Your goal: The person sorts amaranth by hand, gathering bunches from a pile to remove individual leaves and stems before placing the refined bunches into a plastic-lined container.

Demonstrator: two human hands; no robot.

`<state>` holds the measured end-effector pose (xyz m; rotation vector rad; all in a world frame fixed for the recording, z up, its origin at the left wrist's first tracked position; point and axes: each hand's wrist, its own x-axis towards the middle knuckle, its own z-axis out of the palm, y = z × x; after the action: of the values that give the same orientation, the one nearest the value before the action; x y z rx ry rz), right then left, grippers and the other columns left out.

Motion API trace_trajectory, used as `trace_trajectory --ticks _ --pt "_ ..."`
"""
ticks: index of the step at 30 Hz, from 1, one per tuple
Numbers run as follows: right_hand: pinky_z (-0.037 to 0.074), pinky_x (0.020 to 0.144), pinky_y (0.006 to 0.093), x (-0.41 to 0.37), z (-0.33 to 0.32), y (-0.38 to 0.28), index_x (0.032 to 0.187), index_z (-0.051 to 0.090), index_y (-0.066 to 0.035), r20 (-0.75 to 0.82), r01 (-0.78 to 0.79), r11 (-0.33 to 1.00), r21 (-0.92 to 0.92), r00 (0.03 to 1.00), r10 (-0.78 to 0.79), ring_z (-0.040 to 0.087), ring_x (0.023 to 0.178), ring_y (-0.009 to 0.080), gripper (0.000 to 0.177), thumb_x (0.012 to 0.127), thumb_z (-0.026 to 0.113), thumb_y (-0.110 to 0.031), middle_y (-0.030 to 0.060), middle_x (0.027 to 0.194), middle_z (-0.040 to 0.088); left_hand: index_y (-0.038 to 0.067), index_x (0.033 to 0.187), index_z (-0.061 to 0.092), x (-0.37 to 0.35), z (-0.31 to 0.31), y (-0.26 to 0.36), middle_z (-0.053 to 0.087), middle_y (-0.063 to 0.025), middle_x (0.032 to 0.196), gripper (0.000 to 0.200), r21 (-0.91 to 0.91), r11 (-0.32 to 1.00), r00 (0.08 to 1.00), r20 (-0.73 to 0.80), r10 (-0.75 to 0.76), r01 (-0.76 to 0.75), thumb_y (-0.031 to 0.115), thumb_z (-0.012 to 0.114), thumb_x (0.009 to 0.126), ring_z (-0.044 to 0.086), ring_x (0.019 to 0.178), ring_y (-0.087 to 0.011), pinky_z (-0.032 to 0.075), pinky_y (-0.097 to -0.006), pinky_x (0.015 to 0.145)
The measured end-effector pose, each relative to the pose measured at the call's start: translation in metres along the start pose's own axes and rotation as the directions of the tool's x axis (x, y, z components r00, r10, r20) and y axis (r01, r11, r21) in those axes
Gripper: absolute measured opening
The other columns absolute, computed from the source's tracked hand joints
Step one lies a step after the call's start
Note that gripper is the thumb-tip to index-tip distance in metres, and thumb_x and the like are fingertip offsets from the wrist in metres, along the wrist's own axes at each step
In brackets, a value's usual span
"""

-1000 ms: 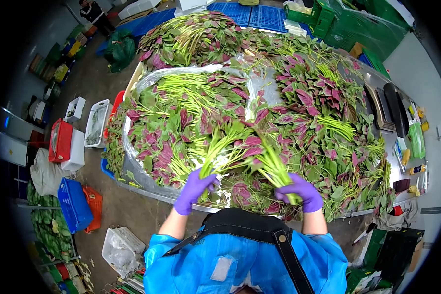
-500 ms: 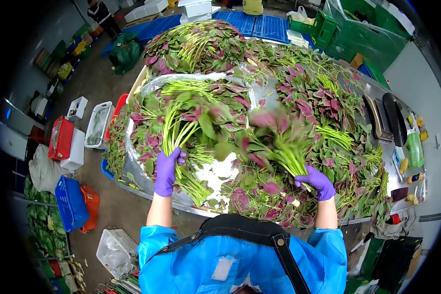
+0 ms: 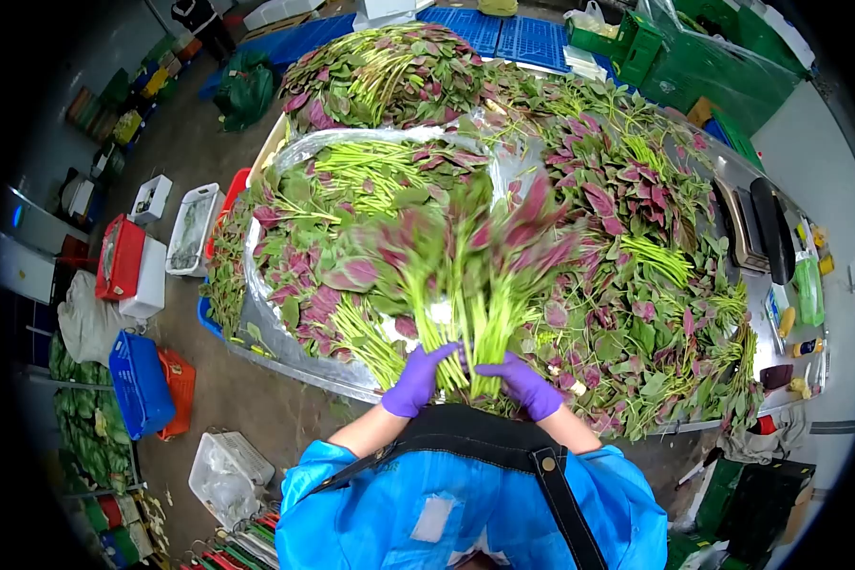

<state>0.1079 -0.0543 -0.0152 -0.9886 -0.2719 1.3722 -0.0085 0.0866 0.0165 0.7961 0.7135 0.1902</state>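
My left hand (image 3: 422, 380), in a purple glove, is wrapped round the stems of a bunch of purple-green leafy greens (image 3: 418, 275). Close beside it, my right hand (image 3: 521, 380), gloved the same way, grips a second bunch (image 3: 513, 275). Both bunches stand upright with leaves pointing away from me, their stems side by side near my apron; the leaves are blurred. Around them more greens (image 3: 627, 190) cover the metal table (image 3: 337, 378). A plastic-edged area (image 3: 250, 252) on the left holds further stems and leaves.
A large heap of greens (image 3: 380, 76) lies at the back left. Scales (image 3: 743, 228) and small bottles (image 3: 807, 348) sit at the right. Blue (image 3: 141, 385) and red (image 3: 120, 258) crates stand on the floor at left. A person (image 3: 202, 24) stands far back left.
Both hands have moved inward and closer to my body, bringing the two bunches together. The left bunch has swung right and the right bunch left.
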Motion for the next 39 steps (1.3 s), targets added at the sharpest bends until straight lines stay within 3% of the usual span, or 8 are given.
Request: trace_trajectory --ticks 3,9,11,16,23,25,29,39 --pt "0.051 0.078 0.0323 -0.008 0.004 0.021 0.123 0.045 -0.003 -0.017 -0.256 0.879 0.402 0.958 0.287 0.060 0.093 0.0213 0.044 0.082 0.058 -0.011 0.0106 0.108 0.059 -0.002 0.110 0.052 0.005 -0.032 -0.026 0.061 -0.0133 0.096 0.029 -0.220 0.902 0.913 0.262 -0.312 0.371 0.016 0.052 0.086 0.062 0.079 -0.0210 0.053 -0.0338 0.070" --pt "0.049 0.078 0.0298 -0.003 0.024 0.011 0.122 0.047 -0.005 -0.105 -0.278 0.932 0.231 0.946 0.308 0.057 0.095 0.0158 0.046 0.080 0.063 -0.016 0.0075 0.107 0.059 -0.003 0.112 0.050 0.008 -0.032 -0.037 0.060 -0.0134 0.094 0.033 -0.288 0.876 0.921 0.165 -0.353 0.388 0.019 0.049 0.087 0.061 0.080 -0.0241 0.054 -0.0385 0.070" --pt "0.047 0.077 0.0285 0.007 0.019 0.023 0.118 0.051 -0.005 -0.067 -0.084 0.985 -0.150 0.995 0.075 0.055 0.097 0.0141 0.042 0.079 0.064 -0.016 0.0064 0.106 0.059 -0.004 0.112 0.050 0.006 -0.026 -0.037 0.060 -0.0136 0.093 0.032 0.014 0.997 0.991 0.116 -0.073 0.072 0.016 0.049 0.087 0.061 0.080 -0.0237 0.053 -0.0359 0.070" --pt "0.047 0.063 0.0255 -0.009 0.019 -0.021 0.108 0.055 0.001 -0.049 -0.134 0.982 -0.136 0.991 0.128 0.060 0.069 0.0143 0.035 0.075 0.063 -0.009 0.0068 0.082 0.064 -0.004 0.113 0.050 0.005 -0.035 -0.024 0.060 -0.0136 0.096 0.032 -0.161 0.954 0.961 0.157 -0.227 0.252 0.013 0.051 0.085 0.061 0.081 -0.0207 0.051 -0.0295 0.072" --pt "0.046 0.051 0.0255 -0.070 -0.032 -0.102 0.101 0.053 0.005 0.009 0.241 0.965 0.103 0.970 -0.243 0.057 0.055 0.0180 0.032 0.072 0.062 -0.007 0.0097 0.065 0.058 -0.004 0.109 0.046 -0.009 -0.044 0.041 0.062 -0.0152 0.094 0.033 -0.091 0.977 0.981 0.007 0.195 -0.193 0.017 0.052 0.084 0.060 0.073 -0.0172 0.050 -0.0313 0.071" --pt "0.044 0.048 0.0240 -0.049 -0.036 -0.111 0.103 0.054 0.004 -0.357 -0.001 0.950 -0.312 0.927 -0.116 0.056 0.053 0.0162 0.039 0.070 0.066 -0.012 0.0088 0.067 0.060 -0.004 0.113 0.045 -0.006 -0.041 0.056 0.062 -0.0127 0.087 0.035 -0.023 0.957 0.957 -0.047 0.287 -0.288 0.017 0.051 0.085 0.055 0.062 -0.0124 0.048 -0.0272 0.067" --pt "0.045 0.050 0.0260 -0.059 -0.012 -0.133 0.107 0.053 0.003 -0.258 0.282 0.943 -0.177 0.911 -0.321 0.058 0.057 0.0149 0.043 0.069 0.067 -0.013 0.0096 0.075 0.062 -0.006 0.113 0.045 -0.013 -0.012 0.082 0.061 -0.0103 0.081 0.038 0.037 0.926 0.926 -0.021 0.377 -0.376 0.018 0.052 0.084 0.052 0.059 -0.0118 0.044 -0.0237 0.062" --pt "0.042 0.086 0.0288 -0.007 0.009 0.027 0.112 0.054 -0.003 0.091 -0.229 0.973 0.024 0.970 0.226 0.055 0.095 0.0145 0.040 0.076 0.066 -0.015 0.0060 0.104 0.059 0.001 0.112 0.054 -0.003 -0.006 -0.009 0.059 -0.0060 0.097 0.038 0.297 0.882 0.889 0.168 -0.426 0.367 0.029 0.056 0.085 0.057 0.086 -0.0150 0.044 -0.0273 0.078"
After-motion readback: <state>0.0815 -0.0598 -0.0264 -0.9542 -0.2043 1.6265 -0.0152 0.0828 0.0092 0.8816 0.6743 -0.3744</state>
